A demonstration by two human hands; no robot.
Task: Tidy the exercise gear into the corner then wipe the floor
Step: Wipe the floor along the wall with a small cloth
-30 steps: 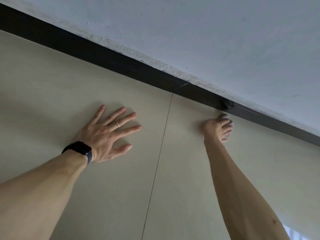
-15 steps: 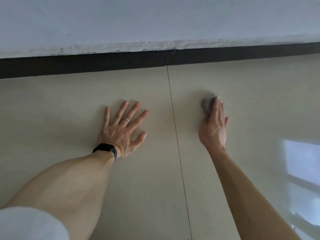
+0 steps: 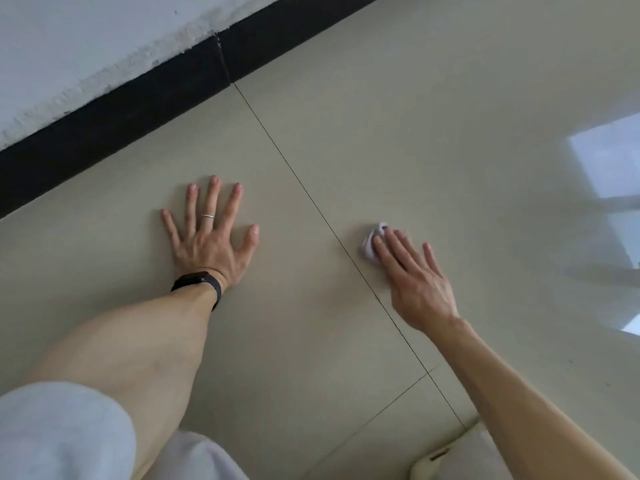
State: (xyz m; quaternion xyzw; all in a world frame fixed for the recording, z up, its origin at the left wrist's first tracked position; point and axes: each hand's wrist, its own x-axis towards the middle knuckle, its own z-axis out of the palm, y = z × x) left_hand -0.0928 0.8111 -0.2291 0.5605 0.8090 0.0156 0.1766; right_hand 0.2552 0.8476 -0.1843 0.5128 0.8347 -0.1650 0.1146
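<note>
My left hand [image 3: 211, 237] lies flat on the beige tiled floor [image 3: 433, 140], fingers spread, with a ring and a black watch on the wrist. My right hand [image 3: 412, 275] presses a small crumpled pale cloth [image 3: 372, 244] onto the floor with straight fingers, just right of a tile joint [image 3: 311, 202]. Most of the cloth is hidden under the fingertips. No exercise gear is in view.
A black skirting board [image 3: 114, 123] runs along the white wall [image 3: 79, 39] at the upper left. A bright window reflection [image 3: 613, 161] shines on the floor at the right. A pale object [image 3: 450, 459] sits at the bottom edge, near my grey sleeve.
My right hand has drawn the cloth back from the skirting board toward me and closer to the tile joint. The left hand stays planted; the view has swung round.
</note>
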